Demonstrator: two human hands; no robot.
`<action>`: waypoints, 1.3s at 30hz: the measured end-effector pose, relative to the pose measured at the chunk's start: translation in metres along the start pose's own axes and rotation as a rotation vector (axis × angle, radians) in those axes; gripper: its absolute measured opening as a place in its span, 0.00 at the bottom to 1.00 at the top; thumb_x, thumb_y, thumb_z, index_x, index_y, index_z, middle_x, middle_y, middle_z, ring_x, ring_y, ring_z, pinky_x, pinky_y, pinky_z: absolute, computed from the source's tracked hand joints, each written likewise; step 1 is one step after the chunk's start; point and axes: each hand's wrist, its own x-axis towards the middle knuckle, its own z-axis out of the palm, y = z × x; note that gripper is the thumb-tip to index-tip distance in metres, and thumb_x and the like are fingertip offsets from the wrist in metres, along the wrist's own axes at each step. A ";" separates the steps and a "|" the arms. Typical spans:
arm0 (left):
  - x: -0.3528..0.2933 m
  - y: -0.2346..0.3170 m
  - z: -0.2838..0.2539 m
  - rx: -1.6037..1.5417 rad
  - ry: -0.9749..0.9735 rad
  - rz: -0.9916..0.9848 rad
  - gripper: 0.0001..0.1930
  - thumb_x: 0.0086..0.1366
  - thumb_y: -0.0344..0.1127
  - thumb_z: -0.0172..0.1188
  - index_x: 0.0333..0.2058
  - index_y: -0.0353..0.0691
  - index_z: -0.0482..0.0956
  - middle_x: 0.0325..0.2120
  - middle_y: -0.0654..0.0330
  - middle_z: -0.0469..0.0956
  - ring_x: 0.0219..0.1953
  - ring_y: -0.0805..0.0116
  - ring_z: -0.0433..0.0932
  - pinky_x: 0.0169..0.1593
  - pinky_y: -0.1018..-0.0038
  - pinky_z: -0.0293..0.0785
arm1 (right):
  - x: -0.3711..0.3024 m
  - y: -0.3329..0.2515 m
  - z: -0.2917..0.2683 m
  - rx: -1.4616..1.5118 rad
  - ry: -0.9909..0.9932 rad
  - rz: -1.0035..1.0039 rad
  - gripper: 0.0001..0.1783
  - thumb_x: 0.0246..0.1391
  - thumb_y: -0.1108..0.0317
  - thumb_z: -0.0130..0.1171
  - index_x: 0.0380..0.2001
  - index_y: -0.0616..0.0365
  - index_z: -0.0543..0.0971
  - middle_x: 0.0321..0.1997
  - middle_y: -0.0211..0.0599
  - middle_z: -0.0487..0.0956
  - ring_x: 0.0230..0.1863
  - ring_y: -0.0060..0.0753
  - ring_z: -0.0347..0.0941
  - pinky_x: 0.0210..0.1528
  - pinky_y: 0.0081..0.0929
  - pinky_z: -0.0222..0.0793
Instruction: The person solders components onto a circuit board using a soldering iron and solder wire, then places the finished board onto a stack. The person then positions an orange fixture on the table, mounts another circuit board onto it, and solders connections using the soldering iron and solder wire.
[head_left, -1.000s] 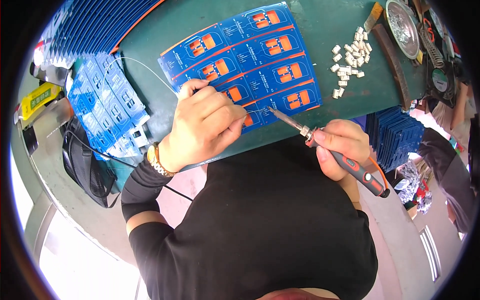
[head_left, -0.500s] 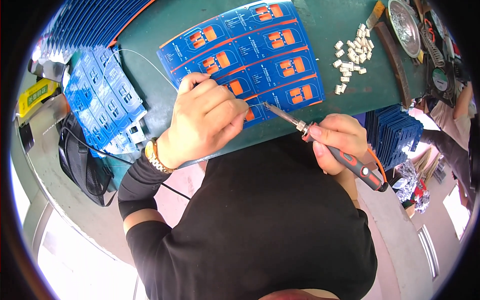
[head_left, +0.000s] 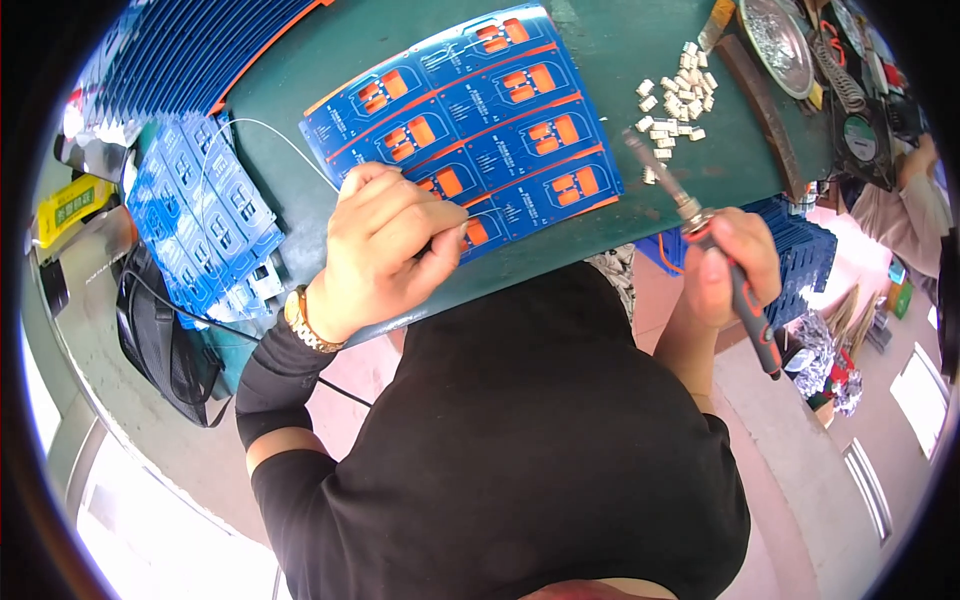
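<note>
A blue circuit board panel [head_left: 475, 110] with orange-backed cutouts lies on the green table, its near left corner under my left hand [head_left: 385, 245]. The fingers of that hand are curled in a pinch on a thin pale solder wire [head_left: 308, 160], which loops away to the left; its tip is hidden behind the fingers. My right hand [head_left: 738, 262] grips a grey and orange soldering iron [head_left: 755, 320] by its handle. The iron's tip points up and left, off the panel, near a scatter of small white connectors [head_left: 684, 90].
Blue panels [head_left: 190, 50] stand in a row at the far left, with loose blue boards [head_left: 205, 200] below them. A yellow box [head_left: 75, 205] and black mesh bag [head_left: 165, 340] sit at left. A metal dish [head_left: 778, 45] is far right; another person's arm [head_left: 918, 160] shows beyond.
My right hand has lifted the soldering iron off the panel and swung it right, toward the white connectors. The left hand still pinches the wire by the panel. The whole view has shifted slightly.
</note>
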 end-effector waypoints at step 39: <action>0.180 0.060 -0.024 0.389 -0.074 -0.264 0.14 0.58 0.37 0.64 0.38 0.35 0.74 0.37 0.55 0.73 0.42 0.56 0.70 0.47 0.64 0.64 | 0.237 0.116 -0.309 -0.180 0.476 0.361 0.32 0.47 0.77 0.61 0.59 0.61 0.70 0.22 0.24 0.74 0.25 0.12 0.67 0.30 0.15 0.63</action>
